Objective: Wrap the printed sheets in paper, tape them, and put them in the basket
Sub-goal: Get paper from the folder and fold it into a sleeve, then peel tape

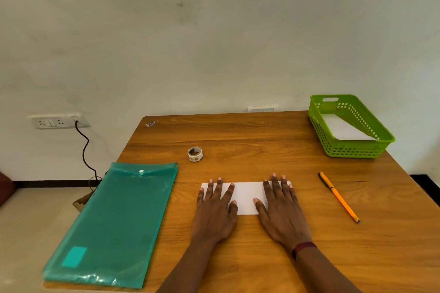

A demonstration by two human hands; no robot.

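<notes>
Head view: left hand [215,207] and right hand [282,209] lie flat, fingers straight, pressing the white packet [247,194] at six o'clock — light, thin, probably slippery; pinch its short ends. Basket [352,149] at two o'clock.

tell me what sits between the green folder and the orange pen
In the head view, the folded white paper lies between the green folder and the orange pen, with the left hand and the right hand flat on it.
</notes>
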